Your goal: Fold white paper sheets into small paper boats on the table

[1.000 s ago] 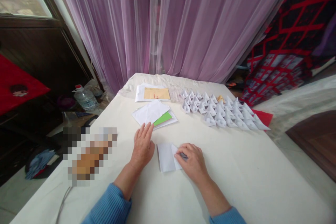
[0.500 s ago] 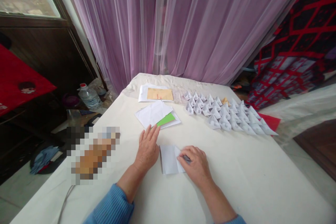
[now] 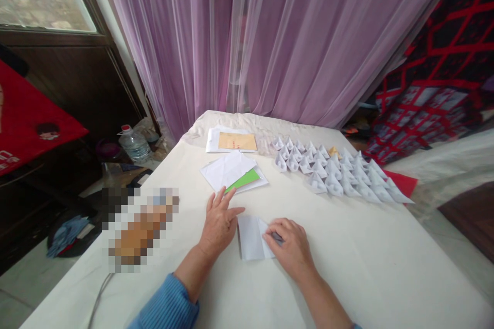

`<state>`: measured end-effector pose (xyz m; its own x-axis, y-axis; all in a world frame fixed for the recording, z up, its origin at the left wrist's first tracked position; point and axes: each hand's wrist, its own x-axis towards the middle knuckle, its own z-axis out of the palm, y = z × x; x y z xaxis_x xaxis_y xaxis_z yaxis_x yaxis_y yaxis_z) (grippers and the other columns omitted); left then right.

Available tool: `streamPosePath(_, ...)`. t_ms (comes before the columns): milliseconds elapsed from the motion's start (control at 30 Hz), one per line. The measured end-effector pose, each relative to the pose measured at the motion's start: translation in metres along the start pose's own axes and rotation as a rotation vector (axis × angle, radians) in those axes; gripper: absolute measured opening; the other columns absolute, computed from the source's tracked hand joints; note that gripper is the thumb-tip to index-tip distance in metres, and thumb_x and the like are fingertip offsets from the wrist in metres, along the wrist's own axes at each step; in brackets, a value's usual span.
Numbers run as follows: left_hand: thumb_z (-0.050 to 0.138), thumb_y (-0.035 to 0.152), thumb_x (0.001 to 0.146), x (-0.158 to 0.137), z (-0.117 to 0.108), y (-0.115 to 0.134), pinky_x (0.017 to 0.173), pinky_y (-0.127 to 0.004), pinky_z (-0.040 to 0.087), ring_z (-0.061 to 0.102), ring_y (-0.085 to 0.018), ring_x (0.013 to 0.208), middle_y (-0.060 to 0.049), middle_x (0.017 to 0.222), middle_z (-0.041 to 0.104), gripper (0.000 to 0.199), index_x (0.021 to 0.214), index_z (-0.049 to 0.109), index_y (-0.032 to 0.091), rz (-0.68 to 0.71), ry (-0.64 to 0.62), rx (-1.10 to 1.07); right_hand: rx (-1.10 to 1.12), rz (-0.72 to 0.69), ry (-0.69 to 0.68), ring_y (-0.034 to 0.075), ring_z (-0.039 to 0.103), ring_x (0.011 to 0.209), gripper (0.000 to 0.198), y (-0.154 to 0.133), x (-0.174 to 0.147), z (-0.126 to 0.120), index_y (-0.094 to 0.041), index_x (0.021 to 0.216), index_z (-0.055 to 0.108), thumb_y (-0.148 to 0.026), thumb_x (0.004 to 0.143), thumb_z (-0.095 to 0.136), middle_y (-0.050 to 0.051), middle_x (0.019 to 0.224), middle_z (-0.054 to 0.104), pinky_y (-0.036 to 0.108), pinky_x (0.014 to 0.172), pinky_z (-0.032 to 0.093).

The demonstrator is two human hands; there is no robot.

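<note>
A small folded sheet of white paper [image 3: 250, 239] lies on the table in front of me, with a crease running down it. My right hand [image 3: 289, 244] is closed at the paper's right side, thumb and fingers pinched on its edge. A greyish patch shows between those fingers; I cannot make out whether it is shaded paper. Beside the paper's left edge, my left hand [image 3: 219, 223] is open, fingers spread and thumb stretched out over the upper left corner. Just beyond its fingertips lie white sheets [image 3: 227, 166] with a green sheet [image 3: 245, 180].
Rows of folded white paper boats [image 3: 334, 177] stand at the right, a yellow one [image 3: 334, 152] among them. A tan envelope [image 3: 237, 141] rests on white paper at the back. At the left is a blurred-out object [image 3: 142, 234] with a cord. Purple curtains [image 3: 185, 36] hang behind the table.
My left hand has lifted its thumb outward over the paper and spread its fingers. My right hand stays pinched at the paper's right side. The whole view has shifted slightly.
</note>
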<state>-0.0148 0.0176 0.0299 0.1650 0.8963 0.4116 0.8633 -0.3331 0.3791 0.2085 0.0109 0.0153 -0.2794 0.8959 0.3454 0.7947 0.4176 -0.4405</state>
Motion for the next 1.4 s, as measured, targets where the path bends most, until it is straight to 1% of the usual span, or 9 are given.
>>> streamPosePath(133,0.050,0.003,0.077,0.000,0.000,0.000,0.110,-0.062,0.027,0.035,-0.031,0.140,-0.004,0.140,0.055,0.043,0.100,0.074,0.029,-0.007,-0.001,-0.018,-0.008,-0.012,-0.006,0.017,0.062,0.083,0.008,0.003,0.000,0.001,-0.028,0.074,0.069,-0.024,0.079,0.063,-0.001,0.086,0.069,0.031,0.078,0.037)
streamPosePath(233,0.048,0.002,0.075,0.000,-0.002,0.000,0.111,-0.065,0.021,0.040,-0.030,0.137,-0.003,0.117,0.071,0.046,0.103,0.072,0.029,-0.020,-0.008,-0.058,-0.004,-0.010,-0.008,0.017,0.062,0.083,0.009,0.004,-0.001,0.002,-0.028,0.074,0.068,-0.024,0.079,0.063,-0.002,0.085,0.069,0.032,0.078,0.038)
streamPosePath(300,0.047,0.001,0.074,0.001,-0.002,0.001,0.112,-0.065,0.018,0.042,-0.030,0.136,-0.002,0.107,0.074,0.047,0.105,0.072,0.028,-0.028,0.006,-0.083,-0.002,-0.001,-0.011,0.018,0.062,0.084,0.009,0.003,-0.001,0.002,-0.028,0.074,0.068,-0.023,0.079,0.063,-0.001,0.085,0.069,0.032,0.079,0.037)
streamPosePath(633,0.047,0.001,0.073,0.000,-0.003,0.002,0.112,-0.065,0.015,0.044,-0.030,0.135,-0.002,0.108,0.074,0.046,0.104,0.071,0.027,-0.033,0.023,-0.125,0.017,0.009,-0.034,0.018,0.062,0.084,0.007,0.004,-0.001,0.002,-0.027,0.075,0.068,-0.026,0.080,0.063,-0.001,0.087,0.068,0.032,0.080,0.037)
streamPosePath(767,0.046,0.001,0.074,0.000,0.000,0.001,0.114,-0.062,0.016,0.066,-0.022,0.104,-0.001,0.100,0.076,0.043,0.098,0.071,0.026,-0.024,0.045,-0.175,0.007,0.004,-0.032,0.018,0.062,0.085,0.006,0.006,-0.001,0.003,-0.028,0.076,0.069,-0.026,0.080,0.064,-0.001,0.088,0.069,0.032,0.080,0.037)
streamPosePath(867,0.045,0.000,0.075,0.001,0.001,0.000,0.113,-0.062,0.018,0.068,-0.018,0.089,-0.001,0.097,0.076,0.041,0.095,0.070,0.024,-0.004,0.083,-0.195,0.000,0.001,-0.033,0.018,0.062,0.085,0.007,0.007,-0.001,0.003,-0.027,0.076,0.069,-0.027,0.080,0.063,-0.001,0.088,0.069,0.031,0.080,0.037)
streamPosePath(1200,0.044,-0.002,0.074,0.000,0.004,-0.001,0.112,-0.067,0.013,0.067,-0.019,0.088,0.000,0.097,0.076,0.042,0.095,0.069,0.026,-0.002,0.110,-0.176,0.008,0.021,-0.049,0.018,0.062,0.086,0.006,0.006,-0.002,0.003,-0.028,0.077,0.069,-0.028,0.080,0.064,-0.002,0.088,0.069,0.031,0.081,0.036)
streamPosePath(1267,0.044,-0.001,0.075,0.000,0.005,-0.002,0.111,-0.066,0.018,0.068,-0.019,0.087,-0.001,0.097,0.076,0.042,0.095,0.070,0.025,0.012,0.116,-0.170,0.007,0.025,-0.045,0.018,0.062,0.086,0.006,0.006,-0.002,0.003,-0.028,0.076,0.069,-0.027,0.080,0.065,-0.002,0.088,0.068,0.031,0.081,0.035)
streamPosePath(1400,0.044,0.001,0.078,0.000,0.007,-0.007,0.094,-0.048,0.047,0.068,-0.020,0.089,-0.005,0.098,0.076,0.038,0.097,0.070,0.021,0.068,0.137,-0.182,0.005,0.020,-0.042,0.018,0.062,0.086,0.006,0.006,-0.002,0.003,-0.028,0.076,0.069,-0.027,0.080,0.065,-0.002,0.088,0.068,0.031,0.081,0.035)
